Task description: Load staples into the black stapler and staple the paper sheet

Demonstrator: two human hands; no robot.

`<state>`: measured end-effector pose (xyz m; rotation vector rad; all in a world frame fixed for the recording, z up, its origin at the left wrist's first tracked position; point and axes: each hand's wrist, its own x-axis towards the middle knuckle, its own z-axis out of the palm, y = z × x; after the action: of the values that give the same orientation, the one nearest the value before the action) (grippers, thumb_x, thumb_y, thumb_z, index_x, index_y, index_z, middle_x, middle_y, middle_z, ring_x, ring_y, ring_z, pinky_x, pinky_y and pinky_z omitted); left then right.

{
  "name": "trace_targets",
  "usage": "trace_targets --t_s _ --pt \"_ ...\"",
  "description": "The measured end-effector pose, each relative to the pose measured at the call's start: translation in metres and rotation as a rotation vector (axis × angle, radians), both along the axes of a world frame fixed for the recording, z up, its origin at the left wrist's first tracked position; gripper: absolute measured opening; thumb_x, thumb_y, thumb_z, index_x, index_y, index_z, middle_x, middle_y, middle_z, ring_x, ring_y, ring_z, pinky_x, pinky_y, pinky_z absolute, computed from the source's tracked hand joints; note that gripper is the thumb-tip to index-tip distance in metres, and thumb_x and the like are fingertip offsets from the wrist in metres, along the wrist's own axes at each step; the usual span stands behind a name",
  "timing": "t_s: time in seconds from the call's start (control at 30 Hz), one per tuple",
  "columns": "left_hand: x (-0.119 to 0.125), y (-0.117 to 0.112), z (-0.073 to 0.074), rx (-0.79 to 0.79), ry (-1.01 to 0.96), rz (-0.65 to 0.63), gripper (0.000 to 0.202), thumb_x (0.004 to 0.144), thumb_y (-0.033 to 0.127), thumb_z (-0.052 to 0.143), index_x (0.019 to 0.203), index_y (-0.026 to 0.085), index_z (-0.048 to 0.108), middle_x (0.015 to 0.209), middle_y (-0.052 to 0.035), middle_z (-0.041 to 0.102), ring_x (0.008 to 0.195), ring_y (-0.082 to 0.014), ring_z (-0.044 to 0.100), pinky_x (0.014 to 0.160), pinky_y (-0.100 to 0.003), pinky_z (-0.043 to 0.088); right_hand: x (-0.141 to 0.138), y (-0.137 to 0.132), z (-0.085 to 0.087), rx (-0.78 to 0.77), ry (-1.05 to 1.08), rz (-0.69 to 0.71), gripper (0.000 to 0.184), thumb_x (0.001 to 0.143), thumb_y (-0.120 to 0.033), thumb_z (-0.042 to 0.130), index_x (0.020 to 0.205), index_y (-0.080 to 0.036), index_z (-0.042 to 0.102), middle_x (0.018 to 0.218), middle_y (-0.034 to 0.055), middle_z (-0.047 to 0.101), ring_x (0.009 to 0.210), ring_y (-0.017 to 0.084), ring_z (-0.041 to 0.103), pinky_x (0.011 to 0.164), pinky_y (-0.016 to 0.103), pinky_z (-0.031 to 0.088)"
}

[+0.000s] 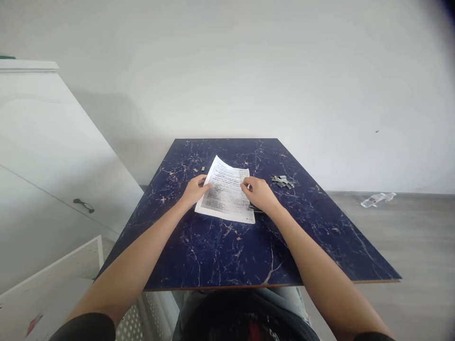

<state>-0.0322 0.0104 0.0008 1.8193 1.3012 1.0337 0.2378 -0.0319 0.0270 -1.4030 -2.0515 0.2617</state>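
A printed sheet of paper (225,189) is held slightly tilted over the dark blue marbled table (227,255). My left hand (195,190) is closed on its left edge, thumb on top. At the right edge, my right hand (259,192) has its fingers curled and pinched against the paper. A dark object (256,209) shows partly beneath my right hand and beside the paper; most of it is hidden and I cannot make out its kind. To the right of that hand lies a loose pile of small grey metallic strips (283,182).
Two small grey pieces (199,169) lie beyond my left hand. A white cabinet (53,142) with a dark handle (83,205) stands at the left. The table meets a pale wall (227,71). A clear plastic item (377,199) lies on the floor at the right.
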Motion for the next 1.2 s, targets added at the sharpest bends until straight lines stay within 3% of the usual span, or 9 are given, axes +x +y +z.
trace_targets --t_s 0.1,0.2,0.33,0.5,0.77,0.83,1.0,1.1,1.2 --pt "-0.004 -0.002 0.006 0.081 0.351 0.184 0.033 0.081 0.027 0.063 0.114 0.020 0.068 0.070 -0.0022 0.067 0.072 -0.0230 0.066 0.078 -0.036 0.049 -0.001 -0.001 0.001 0.009 -0.046 0.081 0.023 0.093 -0.026 0.046 0.073 -0.019 0.056 0.074 0.0034 0.064 0.069 0.015 0.053 0.068 0.026 0.034" --pt "-0.004 -0.007 0.013 0.245 0.536 0.240 0.031 0.086 0.026 0.060 0.115 0.022 0.067 0.085 -0.0065 0.069 0.085 -0.0254 0.066 0.082 -0.037 0.049 -0.001 -0.001 0.001 -0.012 -0.055 0.055 0.027 0.093 -0.026 0.045 0.070 -0.019 0.055 0.069 0.0029 0.062 0.065 0.015 0.052 0.066 0.026 0.033" --pt "0.005 -0.013 0.011 0.411 0.591 -0.141 0.031 0.093 0.026 0.052 0.118 0.022 0.069 0.128 -0.0110 0.064 0.121 -0.0290 0.056 0.104 -0.043 0.042 -0.001 -0.001 0.003 -0.015 -0.055 0.050 0.030 0.094 -0.029 0.045 0.066 -0.019 0.051 0.063 0.0014 0.057 0.060 0.014 0.047 0.063 0.027 0.030" --pt "0.013 -0.014 -0.010 0.329 0.595 -0.425 0.044 0.097 0.035 0.049 0.138 0.027 0.059 0.150 -0.0079 0.051 0.139 -0.0295 0.044 0.115 -0.045 0.031 0.000 -0.005 0.010 -0.066 -0.041 0.117 0.036 0.096 -0.037 0.044 0.064 -0.020 0.046 0.061 -0.0003 0.053 0.058 0.013 0.043 0.061 0.027 0.027" --pt "0.010 -0.013 0.001 0.270 0.583 -0.424 0.035 0.093 0.041 0.055 0.117 0.022 0.071 0.113 -0.0121 0.072 0.112 -0.0318 0.061 0.107 -0.047 0.035 0.005 -0.008 0.014 -0.181 -0.114 0.188 0.046 0.097 -0.044 0.042 0.058 -0.020 0.040 0.054 -0.0014 0.045 0.054 0.012 0.037 0.059 0.028 0.024" --pt "0.011 -0.015 0.002 0.280 0.600 -0.441 0.035 0.094 0.040 0.053 0.119 0.022 0.070 0.115 -0.0120 0.070 0.114 -0.0308 0.060 0.106 -0.046 0.036 0.006 -0.007 0.013 -0.180 -0.114 0.207 0.046 0.097 -0.043 0.041 0.057 -0.019 0.038 0.053 -0.0022 0.044 0.054 0.011 0.036 0.060 0.028 0.024" --pt "0.011 -0.019 -0.001 0.277 0.598 -0.611 0.042 0.098 0.034 0.046 0.137 0.034 0.059 0.151 -0.0033 0.051 0.139 -0.0271 0.042 0.116 -0.044 0.026 0.011 -0.007 0.013 -0.211 -0.092 0.260 0.047 0.097 -0.044 0.042 0.057 -0.019 0.038 0.053 -0.0031 0.044 0.054 0.011 0.036 0.061 0.027 0.026" --pt "0.009 -0.019 0.005 0.248 0.605 -0.681 0.041 0.096 0.031 0.047 0.133 0.035 0.063 0.144 -0.0025 0.057 0.134 -0.0269 0.048 0.114 -0.044 0.027 0.017 -0.005 0.013 -0.278 -0.069 0.272 0.049 0.094 -0.049 0.047 0.056 -0.020 0.039 0.051 -0.0033 0.043 0.053 0.012 0.037 0.060 0.028 0.027" --pt "0.007 -0.019 0.014 0.242 0.634 -0.700 0.033 0.093 0.033 0.051 0.120 0.031 0.071 0.122 -0.0064 0.068 0.115 -0.0269 0.059 0.106 -0.042 0.035 0.023 -0.003 0.013 -0.339 -0.048 0.259 0.052 0.092 -0.055 0.048 0.054 -0.020 0.038 0.049 -0.0036 0.042 0.051 0.012 0.037 0.062 0.029 0.032"
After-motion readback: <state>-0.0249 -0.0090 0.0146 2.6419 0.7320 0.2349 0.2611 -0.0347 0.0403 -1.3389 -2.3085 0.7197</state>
